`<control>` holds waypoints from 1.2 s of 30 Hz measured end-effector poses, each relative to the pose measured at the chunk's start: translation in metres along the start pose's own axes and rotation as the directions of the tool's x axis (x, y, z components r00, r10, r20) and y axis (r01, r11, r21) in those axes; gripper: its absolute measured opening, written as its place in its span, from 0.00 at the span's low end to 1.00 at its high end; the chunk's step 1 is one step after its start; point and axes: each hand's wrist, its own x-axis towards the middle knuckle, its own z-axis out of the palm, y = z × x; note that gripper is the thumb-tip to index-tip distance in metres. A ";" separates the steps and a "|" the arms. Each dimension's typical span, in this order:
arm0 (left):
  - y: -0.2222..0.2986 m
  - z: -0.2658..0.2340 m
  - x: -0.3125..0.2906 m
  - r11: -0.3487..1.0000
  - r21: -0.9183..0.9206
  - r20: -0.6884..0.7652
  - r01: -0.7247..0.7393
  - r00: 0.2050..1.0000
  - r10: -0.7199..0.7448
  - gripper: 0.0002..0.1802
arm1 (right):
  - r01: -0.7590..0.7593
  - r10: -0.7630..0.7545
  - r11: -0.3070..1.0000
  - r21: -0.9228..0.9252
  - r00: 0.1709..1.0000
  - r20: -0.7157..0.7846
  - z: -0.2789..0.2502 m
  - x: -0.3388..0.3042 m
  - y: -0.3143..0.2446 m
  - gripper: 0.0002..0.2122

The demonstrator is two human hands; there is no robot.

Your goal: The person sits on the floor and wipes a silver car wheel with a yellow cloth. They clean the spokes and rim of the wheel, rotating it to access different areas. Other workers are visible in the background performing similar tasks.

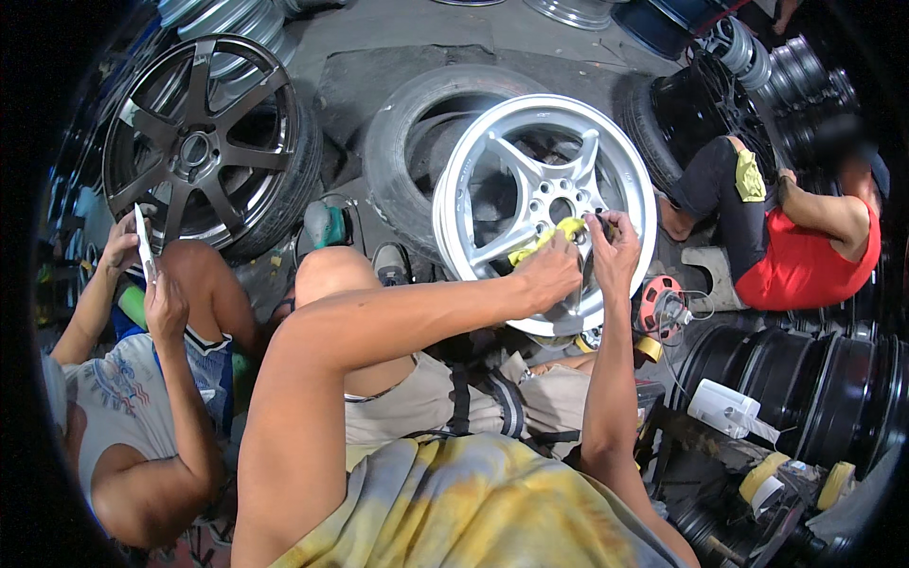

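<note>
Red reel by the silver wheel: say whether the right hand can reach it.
Probably yes: the right hand is over the silver wheel, with only the rim seemingly between it and the red reel.

We list: silver wheel (532,176), smooth metal, bright sheen | yellow sheet (572,227), crumpled, matt, cloth or paper, we cannot tell which | dark wheel (174,143), glossy metal | lying tyre (392,151), matt scuffed rubber | black rims (793,390), glossy metal | mottled shirt (483,485), matt cloth

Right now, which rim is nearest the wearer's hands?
The central silver rim, by the left hand and right hand; the dark rim at left and black rims are farther off.
</note>
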 end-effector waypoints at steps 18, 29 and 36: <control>0.022 -0.064 -0.039 0.789 -0.612 0.308 -0.042 0.907 0.287 0.06 | 0.233 -0.197 0.937 -0.259 0.967 0.159 0.036 -0.016 -0.030 0.08; 0.026 -0.067 -0.049 0.784 -0.617 0.254 -0.066 0.927 0.278 0.06 | 0.073 -0.064 0.946 -0.317 0.997 0.040 0.063 -0.010 -0.029 0.11; 0.028 -0.072 -0.044 0.805 -0.588 0.334 -0.085 0.880 0.337 0.07 | -0.009 0.001 0.960 -0.278 1.000 -0.029 0.072 -0.001 -0.026 0.12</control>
